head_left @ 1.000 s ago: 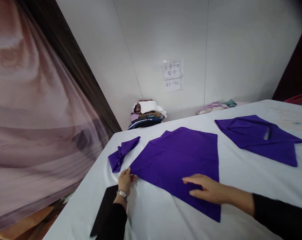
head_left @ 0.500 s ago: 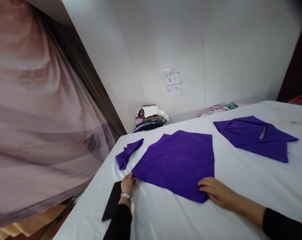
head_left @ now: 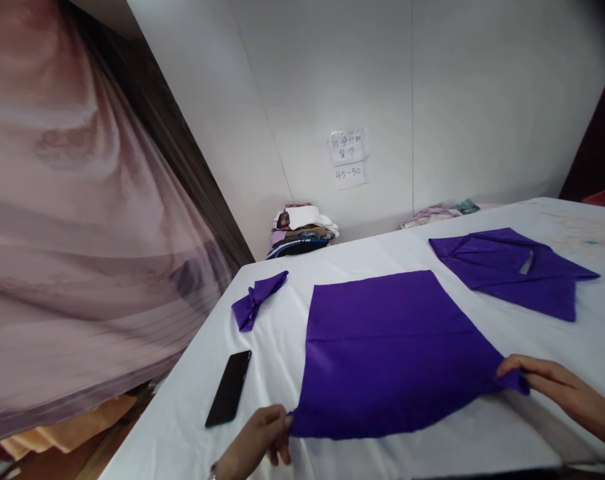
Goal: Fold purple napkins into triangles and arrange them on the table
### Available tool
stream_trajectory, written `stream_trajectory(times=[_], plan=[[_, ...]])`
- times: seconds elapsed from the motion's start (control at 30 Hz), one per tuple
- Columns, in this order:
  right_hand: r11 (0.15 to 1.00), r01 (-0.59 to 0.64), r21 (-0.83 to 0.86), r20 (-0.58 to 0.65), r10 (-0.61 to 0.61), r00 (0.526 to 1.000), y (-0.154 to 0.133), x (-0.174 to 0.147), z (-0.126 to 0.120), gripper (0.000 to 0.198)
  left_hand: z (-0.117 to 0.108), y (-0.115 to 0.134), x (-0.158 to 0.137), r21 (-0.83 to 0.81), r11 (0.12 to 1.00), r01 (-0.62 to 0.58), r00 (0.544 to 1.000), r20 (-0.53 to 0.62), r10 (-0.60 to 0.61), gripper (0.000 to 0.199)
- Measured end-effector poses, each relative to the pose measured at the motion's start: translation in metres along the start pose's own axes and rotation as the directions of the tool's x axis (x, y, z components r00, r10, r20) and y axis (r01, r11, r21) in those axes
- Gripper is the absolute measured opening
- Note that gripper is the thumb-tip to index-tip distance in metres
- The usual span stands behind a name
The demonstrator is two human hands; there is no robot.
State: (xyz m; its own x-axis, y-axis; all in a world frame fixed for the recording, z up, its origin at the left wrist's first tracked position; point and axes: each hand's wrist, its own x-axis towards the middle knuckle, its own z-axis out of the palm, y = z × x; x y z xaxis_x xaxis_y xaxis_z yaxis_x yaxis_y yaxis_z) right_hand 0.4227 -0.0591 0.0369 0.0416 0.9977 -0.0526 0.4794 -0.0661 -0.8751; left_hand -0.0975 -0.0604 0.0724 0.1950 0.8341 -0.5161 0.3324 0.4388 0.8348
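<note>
Pinching the two near corners of a purple cloth [head_left: 377, 353], our left hand [head_left: 262, 435] and right hand [head_left: 545, 382] grasp it between thumb and fingers, the near edge sagging between them. It lies spread on the white tablecloth [head_left: 367, 463]; we judge it light, soft, a little slippery and not fragile, so corners make our surest holds. A faint crease crosses its middle, and its far edge lies flat.

Bare left hand [head_left: 259, 433], silvery wristband [head_left: 213, 471], bare right hand [head_left: 557, 385]
</note>
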Motion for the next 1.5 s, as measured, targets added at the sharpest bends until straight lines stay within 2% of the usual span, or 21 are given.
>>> stream_trajectory(times=[0.07,0.13,0.27,0.4,0.5,0.6,0.7,0.8,0.93,1.1,1.27,1.37,1.5], plan=[[1.0,0.007,0.028,0.013,-0.007,1.0,-0.002,-0.002,-0.002,0.015,0.004,0.01,-0.007,-0.131,0.989,-0.067,0.998,-0.007,0.067,0.037],[0.996,0.025,0.086,-0.017,-0.023,1.0,-0.009,0.002,-0.003,0.016,0.005,0.027,-0.006,-0.247,0.957,-0.151,0.988,-0.075,0.136,0.035],[0.96,-0.019,0.278,-0.05,0.034,0.998,-0.027,0.029,-0.005,0.017,0.005,0.071,0.023,-0.394,0.874,-0.283,0.95,-0.237,0.201,0.022],[0.871,-0.045,0.489,-0.032,0.07,0.997,-0.038,0.078,-0.008,0.01,0.005,0.116,0.084,-0.508,0.786,-0.352,0.928,-0.299,0.222,0.008],[0.807,-0.076,0.586,-0.033,0.117,0.993,-0.033,0.122,-0.005,0.01,0.005,0.138,0.139,-0.547,0.772,-0.323,0.927,-0.348,0.141,0.006],[0.789,-0.142,0.597,-0.027,0.196,0.98,-0.022,0.159,0.001,0.011,0.007,0.146,0.187,-0.557,0.788,-0.262,0.922,-0.386,0.034,0.009],[0.786,-0.177,0.592,-0.064,0.265,0.962,-0.013,0.182,0.01,0.021,0.011,0.141,0.223,-0.548,0.805,-0.228,0.916,-0.401,-0.013,0.009],[0.828,-0.213,0.519,-0.135,0.325,0.936,-0.005,0.192,0.016,0.038,0.015,0.13,0.244,-0.537,0.814,-0.22,0.908,-0.418,-0.03,0.007],[0.914,-0.22,0.34,-0.234,0.309,0.922,0.006,0.2,0.018,0.055,0.013,0.12,0.254,-0.533,0.814,-0.233,0.906,-0.422,-0.017,0.007],[0.954,-0.215,0.207,-0.334,0.275,0.901,0.017,0.211,0.017,0.053,0.002,0.123,0.262,-0.511,0.81,-0.287,0.904,-0.425,0.052,0.008],[0.988,-0.147,-0.043,-0.367,0.121,0.922,0.022,0.216,0.018,0.048,0.0,0.12,0.278,-0.437,0.844,-0.31,0.864,-0.5,0.058,0.015],[0.967,-0.134,-0.215,-0.371,0.046,0.928,0.026,0.217,0.019,0.046,0.0,0.112,0.283,-0.36,0.872,-0.331,0.837,-0.54,0.094,0.016],[0.925,-0.14,-0.353,-0.361,0.004,0.933,0.028,0.215,0.018,0.044,0.0,0.103,0.277,-0.181,0.912,-0.367,0.803,-0.557,0.212,0.014]])
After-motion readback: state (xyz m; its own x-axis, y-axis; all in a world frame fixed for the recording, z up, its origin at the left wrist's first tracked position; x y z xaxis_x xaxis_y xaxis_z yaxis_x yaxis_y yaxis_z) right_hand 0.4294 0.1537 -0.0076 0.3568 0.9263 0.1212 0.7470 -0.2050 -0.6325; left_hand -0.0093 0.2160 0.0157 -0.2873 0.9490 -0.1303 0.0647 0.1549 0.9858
